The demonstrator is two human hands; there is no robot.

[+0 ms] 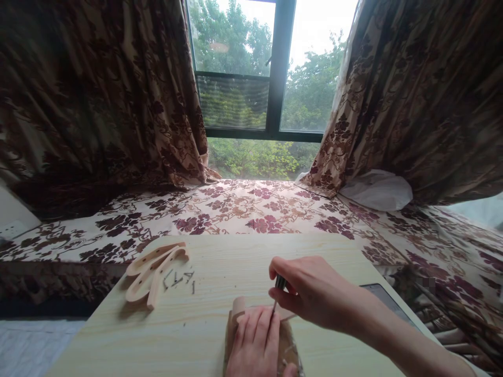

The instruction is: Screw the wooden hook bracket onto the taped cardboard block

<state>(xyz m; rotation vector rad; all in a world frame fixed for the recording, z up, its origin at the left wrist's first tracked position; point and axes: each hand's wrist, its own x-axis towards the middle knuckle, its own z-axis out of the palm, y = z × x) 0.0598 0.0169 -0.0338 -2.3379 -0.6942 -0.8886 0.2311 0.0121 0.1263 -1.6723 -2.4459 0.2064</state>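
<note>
Well in from the worktop's (157, 335) far edge | screwdriver (280, 281) tip-down, long axis steep | right hand (302, 288): fingers closed round it | left hand (253, 345): fingers over wooden piece (238, 305), grip unclear

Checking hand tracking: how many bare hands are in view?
2: the left hand, bottom centre, over a pale, rounded wooden piece; the right hand, above right, gripping a dark-handled metal screwdriver.

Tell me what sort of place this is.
Probably a room in a home: flowered curtains hang at both sides of a window, with trees outside, and a similar flowered cloth spreads out beyond the table.
</note>
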